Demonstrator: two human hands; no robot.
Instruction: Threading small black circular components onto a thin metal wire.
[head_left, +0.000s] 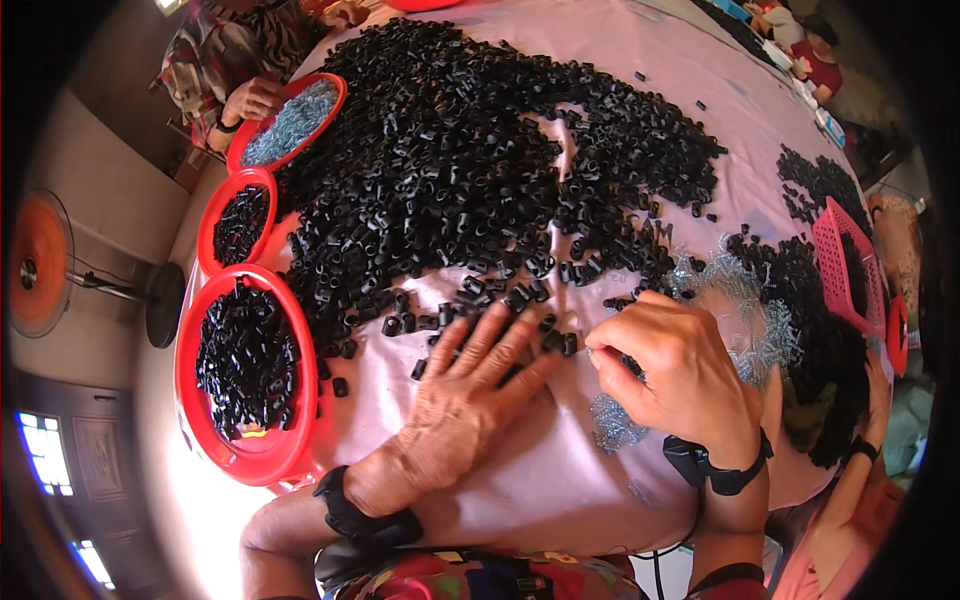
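Observation:
My left hand (470,400) lies flat with fingers spread. Its fingertips touch several short, hollow black plastic pieces (540,290) at the near edge of a large heap (430,160). To its right, my right hand (680,370) is closed, thumb and forefinger pinched together above the cloth. What sits between those fingertips is too small to make out. Small silvery, spring-like pieces (618,425) lie in a patch just below my right hand, and a bigger pile of them (770,335) spreads to its right.
A pink cloth (530,500) covers the table. Three red basins stand along the left: one with black pieces (300,450), a smaller one (205,225), and one with silvery pieces (338,100) under a co-worker's hand (255,100). At right are a pink basket (828,262) and another person's arm (850,475).

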